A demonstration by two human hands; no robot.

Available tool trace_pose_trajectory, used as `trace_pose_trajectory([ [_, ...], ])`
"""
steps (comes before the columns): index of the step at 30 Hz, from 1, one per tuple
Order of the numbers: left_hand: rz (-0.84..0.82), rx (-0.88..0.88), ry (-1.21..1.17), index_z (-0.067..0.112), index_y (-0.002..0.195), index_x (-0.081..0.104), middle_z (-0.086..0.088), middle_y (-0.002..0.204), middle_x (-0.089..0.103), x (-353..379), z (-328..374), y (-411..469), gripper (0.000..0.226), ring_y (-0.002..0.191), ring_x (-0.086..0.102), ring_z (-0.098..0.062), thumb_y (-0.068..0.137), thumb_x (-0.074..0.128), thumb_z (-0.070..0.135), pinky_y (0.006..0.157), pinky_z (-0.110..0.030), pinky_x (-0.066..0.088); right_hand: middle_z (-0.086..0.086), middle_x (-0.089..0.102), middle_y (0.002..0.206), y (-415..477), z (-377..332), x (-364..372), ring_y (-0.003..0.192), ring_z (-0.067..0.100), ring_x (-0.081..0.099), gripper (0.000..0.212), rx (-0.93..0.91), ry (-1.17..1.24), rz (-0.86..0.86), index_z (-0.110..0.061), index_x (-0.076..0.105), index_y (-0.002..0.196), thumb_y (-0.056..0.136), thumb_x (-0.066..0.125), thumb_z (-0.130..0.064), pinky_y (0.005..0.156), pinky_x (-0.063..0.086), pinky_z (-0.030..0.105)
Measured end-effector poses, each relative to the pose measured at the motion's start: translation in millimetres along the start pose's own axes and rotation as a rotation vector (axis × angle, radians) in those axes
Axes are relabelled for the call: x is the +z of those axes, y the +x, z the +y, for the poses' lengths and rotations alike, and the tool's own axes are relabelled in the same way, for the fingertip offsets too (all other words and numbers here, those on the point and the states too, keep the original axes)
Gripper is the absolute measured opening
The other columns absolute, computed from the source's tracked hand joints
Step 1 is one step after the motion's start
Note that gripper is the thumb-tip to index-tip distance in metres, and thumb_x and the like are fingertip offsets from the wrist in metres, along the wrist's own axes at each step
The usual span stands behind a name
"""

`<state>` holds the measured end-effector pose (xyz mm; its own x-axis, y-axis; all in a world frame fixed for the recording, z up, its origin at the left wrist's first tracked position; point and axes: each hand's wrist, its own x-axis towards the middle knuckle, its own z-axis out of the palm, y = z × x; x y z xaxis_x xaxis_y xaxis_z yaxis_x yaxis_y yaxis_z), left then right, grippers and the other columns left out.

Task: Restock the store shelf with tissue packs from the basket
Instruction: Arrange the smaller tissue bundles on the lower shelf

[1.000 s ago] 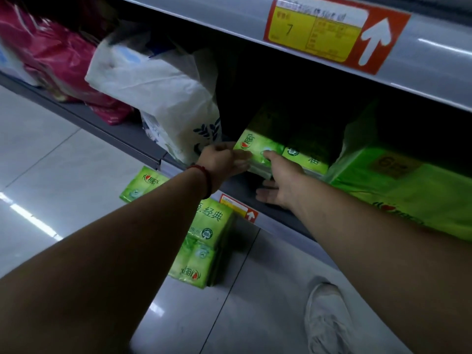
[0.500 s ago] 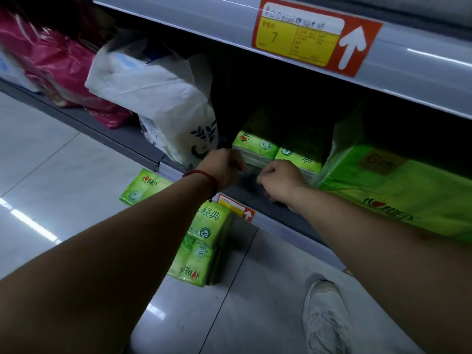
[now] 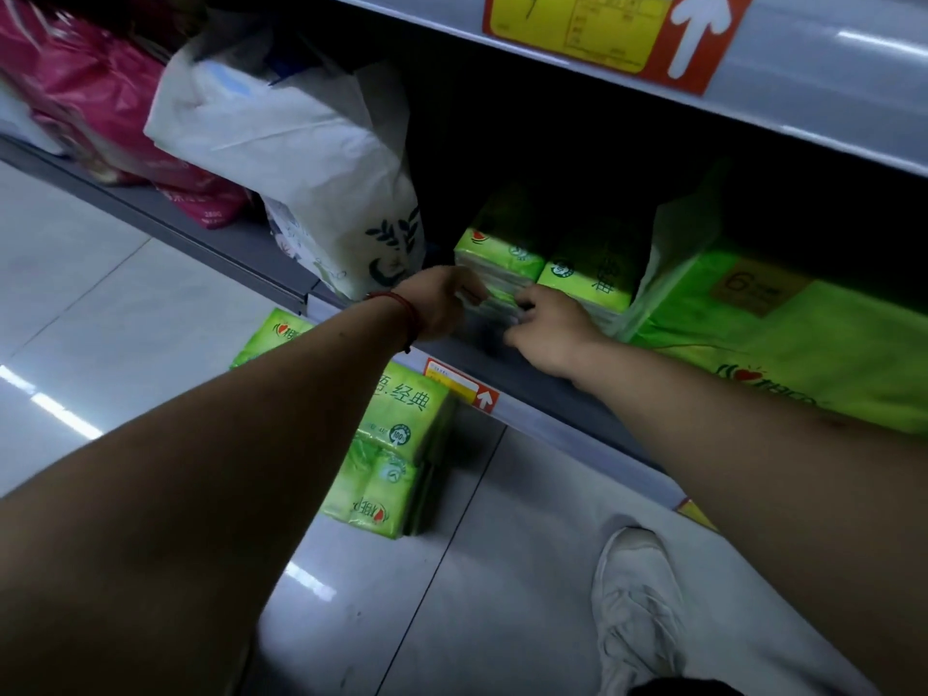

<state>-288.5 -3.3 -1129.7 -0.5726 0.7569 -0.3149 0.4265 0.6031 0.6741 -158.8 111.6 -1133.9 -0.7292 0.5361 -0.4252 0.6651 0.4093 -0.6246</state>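
Note:
Two green tissue packs (image 3: 494, 251) (image 3: 587, 283) lie side by side at the top of a small stack on the lower shelf (image 3: 562, 427). Below them, a further pack (image 3: 497, 301) shows its pale front edge, blurred. My left hand (image 3: 442, 303), with a red cord on its wrist, grips that pack's left end with curled fingers. My right hand (image 3: 547, 329) holds its right end, thumb against the front. More green packs (image 3: 391, 444) are stacked on the floor under my left forearm, with one more (image 3: 278, 334) behind them. No basket is in view.
A white plastic bag (image 3: 311, 158) stands just left of the stack, with pink packs (image 3: 100, 98) further left. A large green multi-pack (image 3: 803, 344) fills the shelf to the right. The upper shelf rail (image 3: 828, 92) with its price label hangs overhead. My white shoe (image 3: 638, 610) is on the tiled floor.
The pack that both hands held at the shelf front has gone further in beside the other one. My hands dropped from its top to the front of the stack.

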Motion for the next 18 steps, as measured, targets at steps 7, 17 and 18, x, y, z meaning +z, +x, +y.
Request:
trace_pose_trajectory([
  [7,-0.008,-0.155,0.097,0.013,0.105,0.072,-0.009,0.091,0.075,-40.9,-55.9,-48.4,0.035,0.072,0.073,-0.031,0.092,0.046,-0.008,0.055,-0.030,0.056,0.016,0.061,0.091,-21.7,-22.1,29.8,0.079,0.030,0.062,0.011,0.176,0.173,-0.293,-0.010,0.061,0.100,0.098,0.065,-0.020,0.074,0.055,0.040],
  [17,0.189,-0.625,0.319,0.008,0.150,0.041,-0.021,0.152,0.039,-80.6,-190.1,-94.2,0.065,0.136,0.043,-0.042,0.099,0.055,0.046,0.111,-0.049,0.040,0.034,0.026,0.161,-6.0,-31.2,98.4,0.140,0.054,0.041,0.063,0.576,0.368,-0.525,-0.008,0.024,0.161,0.108,0.046,-0.035,0.104,0.044,0.063],
  [18,0.193,-0.641,0.218,0.007,0.153,0.037,-0.021,0.155,0.039,-78.8,-197.7,-95.6,0.067,0.139,0.042,-0.040,0.101,0.054,0.045,0.114,-0.047,0.039,0.032,0.025,0.163,-4.4,-35.1,103.3,0.142,0.053,0.039,0.062,0.587,0.396,-0.537,-0.010,0.025,0.161,0.108,0.044,-0.036,0.103,0.043,0.064],
])
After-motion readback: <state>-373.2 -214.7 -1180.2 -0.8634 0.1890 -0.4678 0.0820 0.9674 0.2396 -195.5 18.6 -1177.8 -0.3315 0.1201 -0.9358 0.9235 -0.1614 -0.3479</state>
